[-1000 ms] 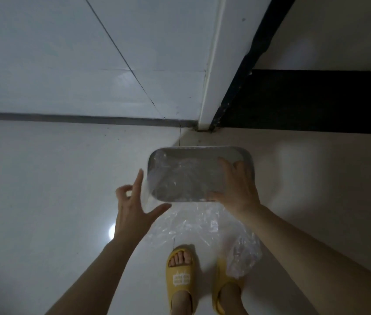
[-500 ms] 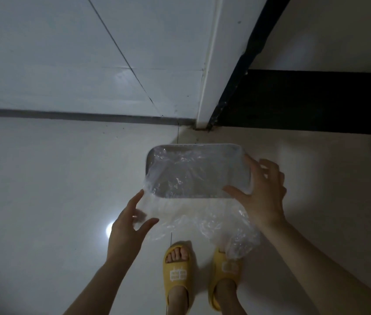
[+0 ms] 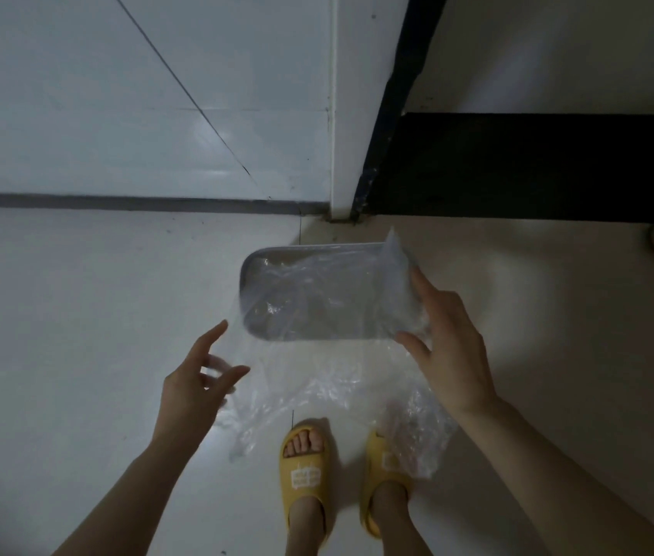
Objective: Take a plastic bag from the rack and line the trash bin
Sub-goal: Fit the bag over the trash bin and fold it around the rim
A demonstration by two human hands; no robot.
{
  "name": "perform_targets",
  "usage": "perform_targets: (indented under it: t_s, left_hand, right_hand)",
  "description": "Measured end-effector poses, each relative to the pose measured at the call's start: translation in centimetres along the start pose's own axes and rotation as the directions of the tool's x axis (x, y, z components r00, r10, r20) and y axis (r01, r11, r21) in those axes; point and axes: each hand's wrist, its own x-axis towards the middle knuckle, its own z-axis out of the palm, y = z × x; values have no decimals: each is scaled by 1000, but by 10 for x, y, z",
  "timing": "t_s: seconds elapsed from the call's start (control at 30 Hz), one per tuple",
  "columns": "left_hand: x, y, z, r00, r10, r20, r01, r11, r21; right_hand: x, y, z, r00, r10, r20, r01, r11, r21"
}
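A small grey rectangular trash bin [image 3: 255, 262] stands on the floor in front of me, seen from above. A clear plastic bag [image 3: 317, 379] lies partly inside it and spills over its near rim down toward my feet. My right hand [image 3: 447, 347] is at the bin's right end, gripping the bag's edge and lifting a flap of it above the rim. My left hand [image 3: 197, 385] is at the near left corner with fingers spread, pinching the loose left edge of the bag. The bin's bottom is hidden by crumpled plastic.
The bin stands close to a white tiled wall [image 3: 116, 114] and a white door frame [image 3: 343, 114], with a dark opening [image 3: 517, 166] to the right. My feet in yellow slippers [image 3: 305, 471] stand just behind the bin on a pale tiled floor.
My right hand has raised the bag's right edge above the bin's rim. My left hand has shifted outward with the left edge, and the bag hangs lower over the near side.
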Motion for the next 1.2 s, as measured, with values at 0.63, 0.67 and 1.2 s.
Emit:
perform_targets:
  t_s: [0.63, 0.67, 1.2]
  left_hand:
    - [45, 37, 2, 1000, 12, 10, -12, 1000, 8]
    - [45, 36, 2, 1000, 9, 9, -9, 1000, 12]
    - [40, 15, 30, 993, -92, -75, 96, 993, 62]
  right_hand:
    - [33, -9, 1, 973, -93, 212, 159, 935, -318]
    - [34, -8, 1, 975, -69, 213, 141, 927, -348]
    - [43, 1, 6, 921, -30, 388, 223, 858, -464]
